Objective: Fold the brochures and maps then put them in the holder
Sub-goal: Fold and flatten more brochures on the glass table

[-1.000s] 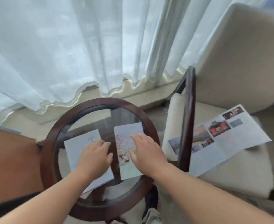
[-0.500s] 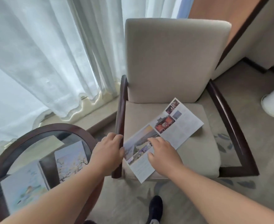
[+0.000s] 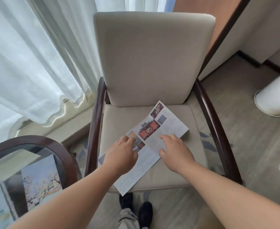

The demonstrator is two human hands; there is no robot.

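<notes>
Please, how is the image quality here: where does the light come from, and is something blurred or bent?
Head view: soft daylight enters through the curtain on the left; no harsh glare; the brochure casts only a thin shadow at its right edge; the table corner and forearms look smeared; the wide lens bows the chair arms outward.

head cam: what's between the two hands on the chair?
Only the unfolded brochure: its printed middle spans the gap between left hand and right hand, head view.

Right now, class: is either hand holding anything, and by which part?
Nothing is gripped. Both the left hand and right hand lie flat over the middle of the unfolded brochure on the chair seat.
</notes>
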